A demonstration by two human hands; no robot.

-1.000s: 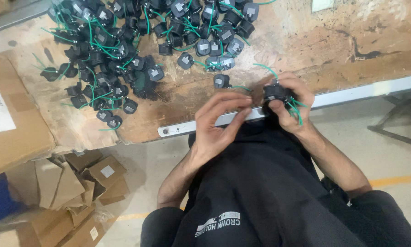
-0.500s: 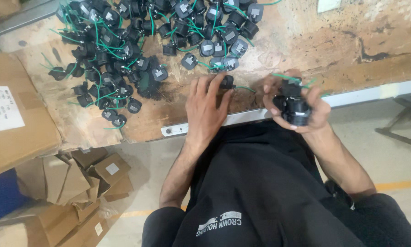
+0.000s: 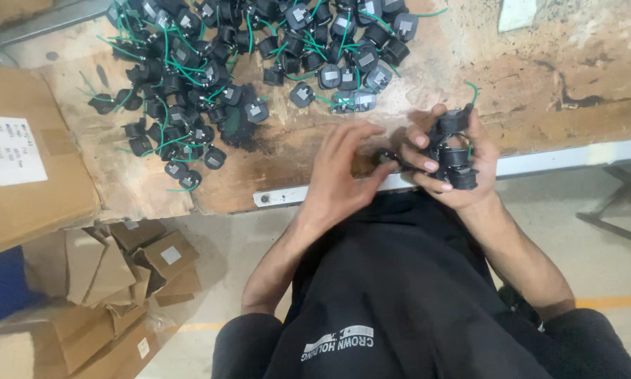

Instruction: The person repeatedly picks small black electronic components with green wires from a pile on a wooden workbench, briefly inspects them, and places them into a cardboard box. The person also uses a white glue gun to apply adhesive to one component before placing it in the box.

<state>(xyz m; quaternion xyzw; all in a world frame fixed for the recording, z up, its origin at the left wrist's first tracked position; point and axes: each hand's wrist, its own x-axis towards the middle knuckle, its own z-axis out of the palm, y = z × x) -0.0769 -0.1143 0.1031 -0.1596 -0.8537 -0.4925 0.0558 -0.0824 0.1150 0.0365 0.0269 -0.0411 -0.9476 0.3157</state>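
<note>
1. Hands meet at the near edge of the workbench (image 3: 575,98), close to the body, where both can work without reaching.
2. The right hand (image 3: 462,165) is clenched around a small stack of black parts (image 3: 457,156), fingers wrapped from behind and thumb in front. The grip lines the parts up one above another, which keeps several in one fist.
3. A green wire (image 3: 474,90) curls up from the top of that stack, free of the fingers.
4. The left hand (image 3: 340,172) lies palm down with fingers spread, its fingertips on a single black part (image 3: 387,157) at the bench edge, just beside the right thumb. Whether that part is pinched or only touched cannot be told.
5. Farther up the bench lies a loose heap of black parts (image 3: 259,56), each with a pale label and a green lead. The heap sits within arm's reach, apparently as the supply; the nearest pieces are near the left fingertips.
6. A metal rail (image 3: 568,156) runs along the bench front beneath both wrists.
7. A closed cardboard box (image 3: 28,161) with a white label rests on the left end of the bench, well apart from the hands.
8. Small folded cartons (image 3: 126,267) lie piled on the floor below that box, beside the person's left elbow.
9. The person's dark shirt (image 3: 392,295) fills the lower middle of the view.
</note>
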